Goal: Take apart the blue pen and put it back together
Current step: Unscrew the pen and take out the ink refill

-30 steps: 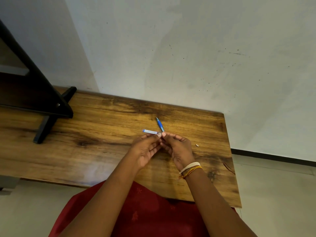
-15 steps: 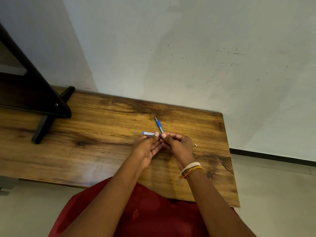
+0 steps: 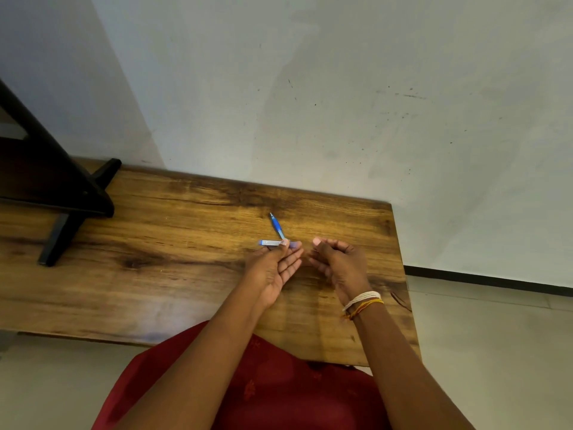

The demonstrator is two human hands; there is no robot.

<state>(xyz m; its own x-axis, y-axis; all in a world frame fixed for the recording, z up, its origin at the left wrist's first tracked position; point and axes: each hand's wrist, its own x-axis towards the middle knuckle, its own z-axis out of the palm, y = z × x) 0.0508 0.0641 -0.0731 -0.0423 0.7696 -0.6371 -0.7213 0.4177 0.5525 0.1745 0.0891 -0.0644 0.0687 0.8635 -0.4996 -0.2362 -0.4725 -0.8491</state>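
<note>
While the blue pen (image 3: 277,226) is plainly in pieces, I judge the task to be somewhere in its middle — the blue front section lies on the wooden surface (image 3: 173,243) pointing away toward the wall, and a pale barrel piece (image 3: 270,242) lies crosswise at its near end. Whether further small parts are out I cannot tell. Reassembly is not done as far as I can see. My left hand (image 3: 274,268) is turned palm-up with fingers fairly straight, its thumb and fingertips meeting on the end of the pale barrel, so its grip looks like a light pinch on that piece. My right hand (image 3: 336,262) hovers just beside it, apart from the pen — fingers curled inward, thumb raised; I cannot tell whether that grip holds some small part or nothing.
</note>
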